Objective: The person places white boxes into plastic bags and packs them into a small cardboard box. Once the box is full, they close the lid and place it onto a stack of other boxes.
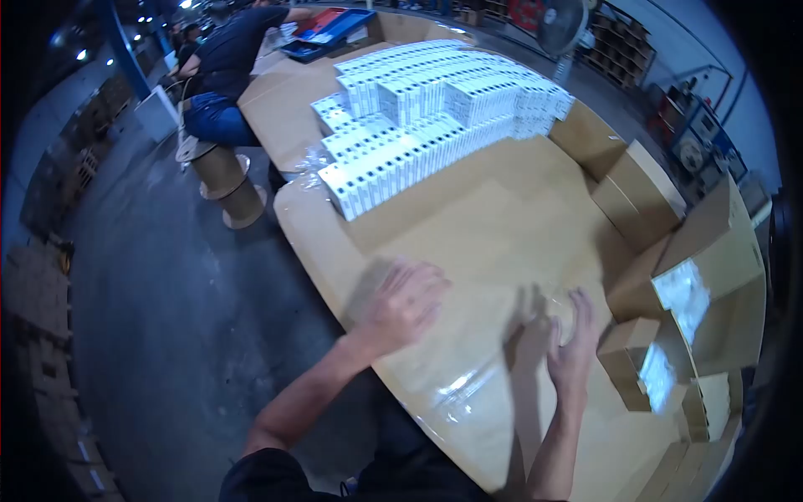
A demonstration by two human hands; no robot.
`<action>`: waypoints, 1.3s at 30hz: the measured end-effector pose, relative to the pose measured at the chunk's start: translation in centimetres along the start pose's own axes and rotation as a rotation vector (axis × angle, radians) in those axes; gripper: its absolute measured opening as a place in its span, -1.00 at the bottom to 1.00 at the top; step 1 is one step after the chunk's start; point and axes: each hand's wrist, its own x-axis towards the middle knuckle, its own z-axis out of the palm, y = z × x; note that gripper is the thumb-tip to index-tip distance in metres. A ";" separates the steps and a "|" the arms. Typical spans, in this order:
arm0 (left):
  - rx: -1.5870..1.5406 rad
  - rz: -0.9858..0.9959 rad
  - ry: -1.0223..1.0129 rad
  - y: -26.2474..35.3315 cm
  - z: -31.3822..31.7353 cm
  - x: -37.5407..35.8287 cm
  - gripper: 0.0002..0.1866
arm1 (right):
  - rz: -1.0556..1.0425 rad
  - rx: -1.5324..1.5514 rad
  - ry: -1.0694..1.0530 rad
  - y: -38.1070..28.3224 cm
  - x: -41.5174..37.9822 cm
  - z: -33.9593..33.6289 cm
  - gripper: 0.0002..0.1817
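My left hand [406,305] is over the near left part of the cardboard-covered table [468,243], fingers loosely stretched and slightly blurred, holding nothing I can see. To its right, my right hand [573,351] is raised over the same surface with thumb and fingers apart, and its shadow falls on the cardboard beside it. Beyond both hands stand rows of small white boxes [418,155] with dark marks on top, stacked higher toward the back. Neither hand touches them. Shiny clear tape [460,393] lies on the cardboard between my forearms.
Open cardboard boxes [711,251] line the right edge, with clear plastic bags [686,293] in them. A crumpled piece of clear plastic [311,163] lies left of the white boxes. At the far end, another person [230,58] leans near a blue tray [330,42]. A spool [230,188] stands on the floor.
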 end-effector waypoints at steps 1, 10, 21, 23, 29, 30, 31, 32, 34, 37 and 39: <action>0.048 -0.038 0.028 -2.2 -1.5 -0.6 -0.56 | -0.048 0.046 -0.091 -1.4 1.3 2.0 -0.47; 0.193 -0.213 0.108 -16.4 -6.4 -2.2 -0.27 | -0.565 -0.008 -0.433 -14.7 11.6 15.6 -0.14; 0.224 -0.118 0.170 -21.4 -6.0 -0.8 -0.35 | -0.643 -0.210 -0.444 -20.5 16.1 21.1 -0.05; 0.238 -0.108 0.182 -21.9 -6.1 -0.7 -0.42 | -0.644 -0.208 -0.441 -20.3 15.9 21.7 -0.09; 0.230 -0.101 0.185 -22.6 -7.0 -1.5 -0.51 | -0.640 -0.188 -0.431 -20.6 15.7 21.8 -0.08; 0.229 -0.104 0.176 -22.3 -7.3 -1.8 -0.52 | -0.634 -0.195 -0.431 -20.6 15.7 21.8 -0.08; 0.230 -0.109 0.168 -22.1 -7.6 -2.3 -0.52 | -0.630 -0.200 -0.430 -20.7 15.7 21.7 -0.08; 0.241 -0.089 0.164 -21.9 -7.7 -2.8 -0.53 | -0.626 -0.205 -0.428 -20.8 15.6 21.6 -0.07; 0.242 -0.116 0.166 -20.6 -8.0 -3.8 -0.52 | -0.618 -0.168 -0.392 -20.9 15.3 21.0 -0.07; 0.216 -0.122 0.191 -18.0 -8.0 -5.1 -0.54 | -0.555 -0.107 -0.377 -20.5 14.4 18.8 -0.07; 0.179 -0.099 0.210 -15.9 -7.5 -5.6 -0.57 | -0.470 -0.042 -0.384 -19.5 13.2 16.7 -0.07</action>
